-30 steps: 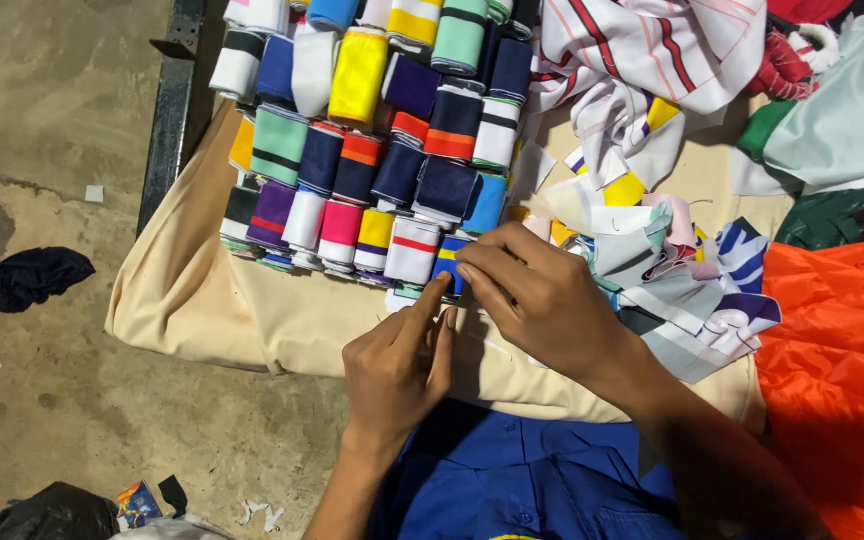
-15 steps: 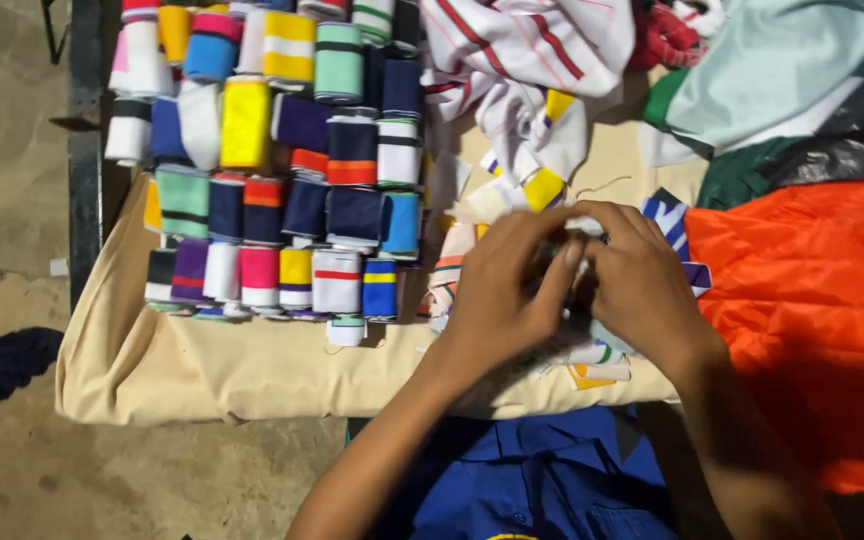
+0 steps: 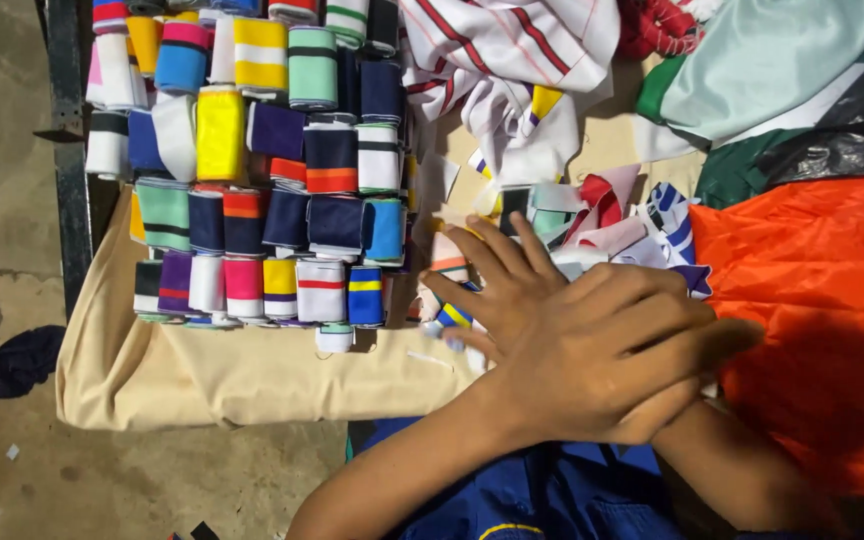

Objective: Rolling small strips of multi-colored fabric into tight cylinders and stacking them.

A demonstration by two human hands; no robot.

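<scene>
My hands are crossed over a table covered in beige cloth. My left hand lies on top, its fingers stretched flat towards the orange fabric. Beneath it, my right hand has its fingers spread and points up-left, resting on loose small striped cloth pieces. A blue and yellow piece lies right at its lower fingers. Neither hand grips anything that I can see. To the left, several rolled striped cloth bands stand in tidy rows.
White, red-striped fabric is heaped at the back, with pale green and dark green cloth at the back right. A dark metal table frame runs down the left edge. On the concrete floor lies a dark rag.
Half a second ago both hands were closed together around a small cloth piece. Now they are crossed and flat, the left over the right. The view has moved closer.
</scene>
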